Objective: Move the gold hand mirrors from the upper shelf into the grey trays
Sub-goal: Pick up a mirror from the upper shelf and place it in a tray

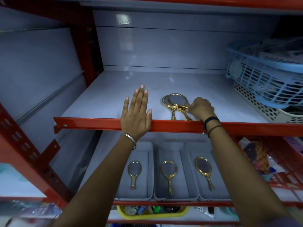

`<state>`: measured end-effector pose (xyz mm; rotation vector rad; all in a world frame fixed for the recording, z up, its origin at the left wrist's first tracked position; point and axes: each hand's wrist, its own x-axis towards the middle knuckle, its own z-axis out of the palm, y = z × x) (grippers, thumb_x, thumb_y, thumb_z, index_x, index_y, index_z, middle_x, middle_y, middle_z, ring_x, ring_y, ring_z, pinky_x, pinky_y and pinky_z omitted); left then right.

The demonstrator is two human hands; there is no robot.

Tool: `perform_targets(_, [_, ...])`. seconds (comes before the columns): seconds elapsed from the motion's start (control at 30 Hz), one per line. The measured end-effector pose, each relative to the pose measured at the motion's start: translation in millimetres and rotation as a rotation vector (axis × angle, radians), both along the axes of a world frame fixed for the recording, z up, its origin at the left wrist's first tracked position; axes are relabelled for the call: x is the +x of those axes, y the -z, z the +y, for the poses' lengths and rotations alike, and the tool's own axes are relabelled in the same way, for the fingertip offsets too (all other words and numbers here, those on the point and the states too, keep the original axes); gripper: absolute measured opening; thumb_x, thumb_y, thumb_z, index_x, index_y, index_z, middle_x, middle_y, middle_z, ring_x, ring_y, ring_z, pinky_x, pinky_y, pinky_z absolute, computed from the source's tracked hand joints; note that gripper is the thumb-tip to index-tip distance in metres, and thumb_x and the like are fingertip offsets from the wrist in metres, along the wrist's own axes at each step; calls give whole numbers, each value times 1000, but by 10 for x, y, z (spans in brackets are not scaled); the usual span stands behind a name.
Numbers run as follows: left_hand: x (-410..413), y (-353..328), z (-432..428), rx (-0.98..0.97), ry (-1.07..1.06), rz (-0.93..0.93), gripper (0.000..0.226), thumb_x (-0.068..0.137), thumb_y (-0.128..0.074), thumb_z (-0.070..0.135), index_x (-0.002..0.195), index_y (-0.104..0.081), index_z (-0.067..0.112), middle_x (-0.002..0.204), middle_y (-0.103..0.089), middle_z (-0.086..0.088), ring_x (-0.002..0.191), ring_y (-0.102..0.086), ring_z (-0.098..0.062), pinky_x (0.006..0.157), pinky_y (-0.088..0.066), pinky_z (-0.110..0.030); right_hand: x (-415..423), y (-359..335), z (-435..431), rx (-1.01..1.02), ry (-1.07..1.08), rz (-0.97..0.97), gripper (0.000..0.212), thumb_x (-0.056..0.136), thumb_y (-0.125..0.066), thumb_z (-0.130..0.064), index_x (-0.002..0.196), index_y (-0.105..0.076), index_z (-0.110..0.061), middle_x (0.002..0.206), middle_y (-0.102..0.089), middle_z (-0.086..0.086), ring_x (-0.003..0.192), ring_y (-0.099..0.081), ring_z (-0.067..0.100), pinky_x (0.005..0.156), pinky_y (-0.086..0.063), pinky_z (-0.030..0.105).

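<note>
On upper shelf [114, 99], near front lip: two gold hand mirrors [176, 102] stacked, overlapping. Right hand [200, 108] fingers pinched on top mirror's handle. Left hand [136, 112] flat, released, resting on shelf edge. Advice: lift top mirror alone, clear lip, lower into grey trays [172, 196]; each already holds one.

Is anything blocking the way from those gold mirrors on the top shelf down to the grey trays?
Nothing visible does. The right hand already grips the stacked mirrors near the shelf's red front edge, and the grey trays below lie open.
</note>
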<state>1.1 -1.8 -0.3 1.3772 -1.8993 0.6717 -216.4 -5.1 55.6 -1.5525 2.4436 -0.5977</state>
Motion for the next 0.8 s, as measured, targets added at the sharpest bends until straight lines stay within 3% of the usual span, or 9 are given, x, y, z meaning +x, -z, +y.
perform_targets(0.07, [0,-17,15,22,-5,-3,63,89,-32,34,146,-24,8,155,-30,-10,143,-16,-18,118,3,-32,-59,-49,43,-76,-36,-237,30,77,-71,-19,57,-50,-11,65,-54,6,60,-50,20,57,-41,24])
perform_targets(0.1, [2,-28,21,38,-2,-4,63,89,-32,34,146,-24,8,155,-30,-10,143,-16,-18,118,4,-31,-79,-80,78,-130,-37,-372,28,77,-72,-19,59,-54,-10,62,-51,4,55,-46,16,53,-39,23])
perform_targets(0.17, [9,-52,46,65,14,-8,63,90,-31,34,147,-24,8,155,-30,-10,143,-16,-18,119,5,-30,-110,-127,162,-236,-8,-620,17,78,-72,-18,80,-66,-2,66,-57,5,53,-45,13,49,-40,21])
perform_targets(0.23, [28,-71,65,95,35,-12,63,91,-30,35,147,-22,8,156,-28,-10,144,-15,-18,119,7,-27,-139,-156,237,-324,5,-857,27,82,-68,-14,97,-66,8,69,-61,8,50,-41,12,43,-38,17])
perform_targets(0.3, [78,-66,91,105,53,-25,62,92,-29,35,148,-21,8,156,-26,-9,144,-15,-18,119,8,-26,-134,-210,381,-374,-32,-1078,23,85,-63,-9,99,-63,10,68,-58,8,52,-44,11,43,-40,14])
perform_targets(0.4, [228,-40,112,97,55,-41,62,92,-28,34,148,-23,7,156,-26,-10,145,-19,-19,120,0,-28,-37,-274,742,-291,-174,-1358,10,89,-55,-4,85,-63,1,72,-58,7,57,-50,8,42,-46,11])
perform_targets(0.6, [514,-55,69,91,35,-59,61,92,-26,34,146,-27,5,154,-30,-12,143,-27,-23,116,-12,-37,267,158,1455,218,-550,-1456,15,69,-63,-8,84,-65,-6,67,-67,0,53,-60,5,48,-53,16])
perform_targets(0.8, [479,-4,-11,56,17,-50,60,91,-28,31,144,-32,4,152,-36,-12,141,-33,-24,115,-14,-35,594,1068,1368,525,-413,-1417,19,87,-53,3,80,-63,-12,64,-62,-3,57,-61,7,57,-57,19])
